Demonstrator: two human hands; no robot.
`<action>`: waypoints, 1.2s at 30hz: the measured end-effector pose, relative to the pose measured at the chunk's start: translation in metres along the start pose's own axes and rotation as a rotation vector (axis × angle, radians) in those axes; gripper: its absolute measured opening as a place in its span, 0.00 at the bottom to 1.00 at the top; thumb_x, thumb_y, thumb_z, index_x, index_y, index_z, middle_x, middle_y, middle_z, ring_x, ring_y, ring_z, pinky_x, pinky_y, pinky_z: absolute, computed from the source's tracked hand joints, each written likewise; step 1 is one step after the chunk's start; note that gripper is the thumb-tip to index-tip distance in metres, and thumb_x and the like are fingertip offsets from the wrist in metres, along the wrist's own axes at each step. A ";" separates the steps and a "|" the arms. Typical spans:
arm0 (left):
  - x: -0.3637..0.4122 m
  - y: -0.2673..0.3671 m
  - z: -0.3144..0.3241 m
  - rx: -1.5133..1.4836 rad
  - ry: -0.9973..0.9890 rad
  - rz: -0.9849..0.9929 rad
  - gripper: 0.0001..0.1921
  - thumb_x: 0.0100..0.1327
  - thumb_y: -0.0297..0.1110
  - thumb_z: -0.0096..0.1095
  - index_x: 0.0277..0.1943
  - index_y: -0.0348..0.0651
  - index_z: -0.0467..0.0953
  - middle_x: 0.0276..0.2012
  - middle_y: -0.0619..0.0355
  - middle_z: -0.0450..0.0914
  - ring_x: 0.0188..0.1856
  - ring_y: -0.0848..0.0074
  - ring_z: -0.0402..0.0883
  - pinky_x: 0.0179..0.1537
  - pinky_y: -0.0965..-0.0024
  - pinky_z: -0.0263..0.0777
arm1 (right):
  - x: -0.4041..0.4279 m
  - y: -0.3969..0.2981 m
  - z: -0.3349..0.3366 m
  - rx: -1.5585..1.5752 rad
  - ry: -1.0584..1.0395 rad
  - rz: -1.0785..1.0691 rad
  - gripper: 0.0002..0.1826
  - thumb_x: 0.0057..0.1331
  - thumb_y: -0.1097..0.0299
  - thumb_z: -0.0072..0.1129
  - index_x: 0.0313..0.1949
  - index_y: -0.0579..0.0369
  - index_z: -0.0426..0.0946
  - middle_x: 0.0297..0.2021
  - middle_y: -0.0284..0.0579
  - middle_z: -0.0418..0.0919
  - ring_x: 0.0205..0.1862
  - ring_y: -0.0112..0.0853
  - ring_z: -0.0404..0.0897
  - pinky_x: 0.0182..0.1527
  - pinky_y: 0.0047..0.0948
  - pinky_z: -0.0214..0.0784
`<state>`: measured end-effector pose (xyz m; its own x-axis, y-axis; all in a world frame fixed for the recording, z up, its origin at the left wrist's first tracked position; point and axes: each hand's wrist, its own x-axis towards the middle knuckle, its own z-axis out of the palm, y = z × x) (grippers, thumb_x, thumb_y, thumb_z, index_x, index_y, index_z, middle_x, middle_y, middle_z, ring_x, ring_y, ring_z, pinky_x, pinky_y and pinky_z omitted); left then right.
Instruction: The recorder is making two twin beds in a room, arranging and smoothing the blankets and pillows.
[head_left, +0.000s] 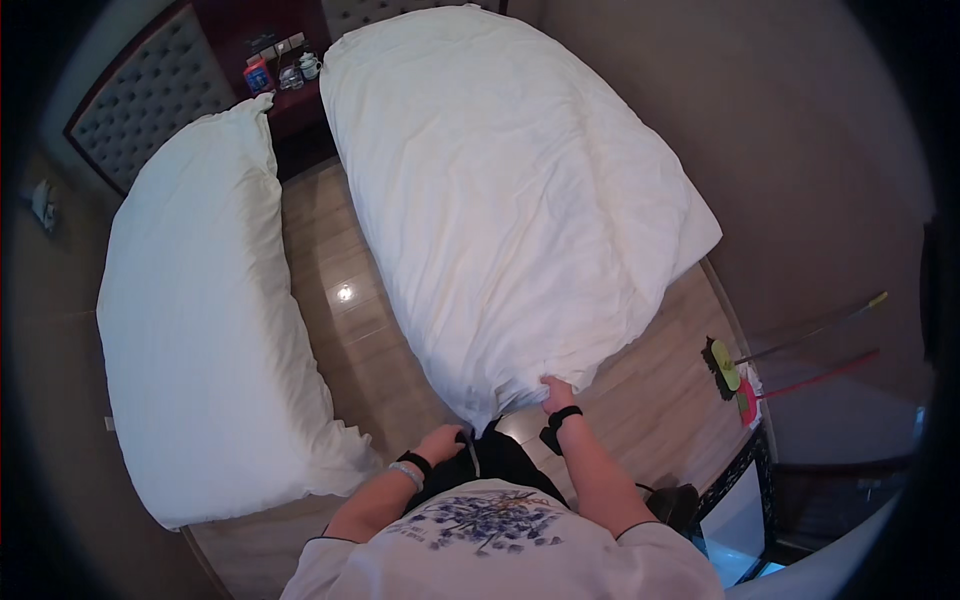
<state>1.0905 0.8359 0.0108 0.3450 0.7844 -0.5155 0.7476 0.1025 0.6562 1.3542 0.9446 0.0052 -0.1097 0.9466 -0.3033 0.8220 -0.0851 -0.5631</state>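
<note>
A white duvet (495, 187) covers the bed in front of me, wrinkled and pulled towards me at its near end. My right hand (559, 394) grips the near edge of this duvet, bunching the cloth. My left hand (442, 444) is by my black trousers (510, 457), just left of the duvet's hanging corner. Its fingers are partly hidden, so I cannot tell whether they hold anything. Black bands circle both wrists, and a pale bracelet is also on the left one.
A second bed with a white duvet (202, 322) stands to the left, across a strip of wood-look floor (330, 225). A nightstand (300, 101) bears a lidded cup (309, 66). At the right wall are a broom (724, 366) and a red dustpan (748, 401).
</note>
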 end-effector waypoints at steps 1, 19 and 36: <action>0.003 0.004 0.003 -0.001 0.007 0.001 0.20 0.46 0.37 0.56 0.43 0.37 0.68 0.39 0.45 0.71 0.43 0.57 0.69 0.44 0.63 0.63 | -0.001 -0.005 -0.001 -0.003 0.002 -0.006 0.18 0.43 0.78 0.52 0.38 0.55 0.71 0.37 0.50 0.73 0.42 0.39 0.71 0.45 0.28 0.62; 0.109 0.144 -0.024 0.183 0.623 -0.010 0.32 0.39 0.35 0.61 0.51 0.41 0.58 0.42 0.48 0.67 0.44 0.60 0.68 0.42 0.58 0.61 | 0.011 -0.044 -0.029 1.285 -0.180 0.291 0.18 0.47 0.77 0.53 0.41 0.61 0.67 0.37 0.43 0.71 0.38 0.34 0.70 0.39 0.30 0.63; 0.075 0.201 -0.113 -0.221 0.939 -0.179 0.07 0.44 0.22 0.51 0.29 0.37 0.71 0.25 0.50 0.74 0.30 0.62 0.73 0.32 0.71 0.65 | 0.157 0.092 -0.081 2.392 -0.224 0.588 0.34 0.52 0.39 0.42 0.52 0.47 0.57 0.52 0.40 0.60 0.53 0.40 0.58 0.55 0.42 0.48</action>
<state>1.2023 0.9843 0.1660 -0.4264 0.9040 -0.0320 0.5887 0.3043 0.7489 1.4575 1.1108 -0.0319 -0.3649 0.6928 -0.6220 -0.9133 -0.3962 0.0946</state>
